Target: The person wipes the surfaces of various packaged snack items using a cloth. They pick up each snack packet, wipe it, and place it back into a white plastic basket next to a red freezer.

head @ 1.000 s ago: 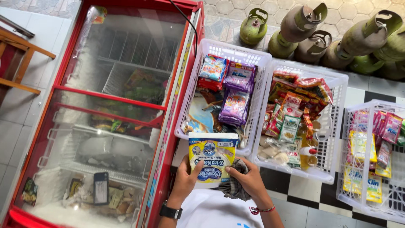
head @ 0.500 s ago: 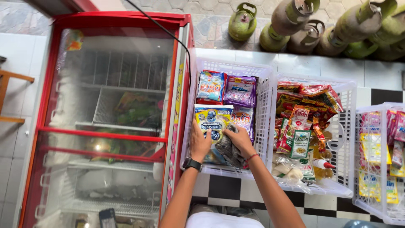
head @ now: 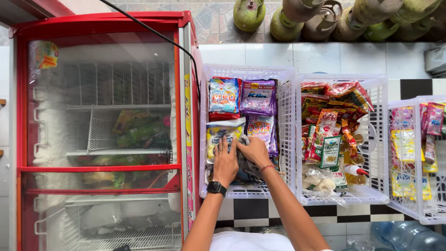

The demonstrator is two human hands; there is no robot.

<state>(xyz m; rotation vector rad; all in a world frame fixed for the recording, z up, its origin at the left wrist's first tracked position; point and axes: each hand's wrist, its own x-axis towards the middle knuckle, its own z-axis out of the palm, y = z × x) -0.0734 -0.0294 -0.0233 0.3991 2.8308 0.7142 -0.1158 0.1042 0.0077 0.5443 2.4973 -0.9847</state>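
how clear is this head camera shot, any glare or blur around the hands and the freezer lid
Head view: even daylight, no hard shadows; left hand and right hand are sharp on the packet in the white basket. The freezer lid is frosted and hazy, dimming what lies beneath; edges bend slightly from the wide lens.

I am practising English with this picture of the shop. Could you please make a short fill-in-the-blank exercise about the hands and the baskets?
1. Both hands press a packet into the white ____ beside the freezer.
2. The left hand wears a black ____ on its wrist.
3. The right hand has a thin ____ band around its wrist.
4. The freezer frame is ____ in colour.

Missing words: basket; watch; red; red
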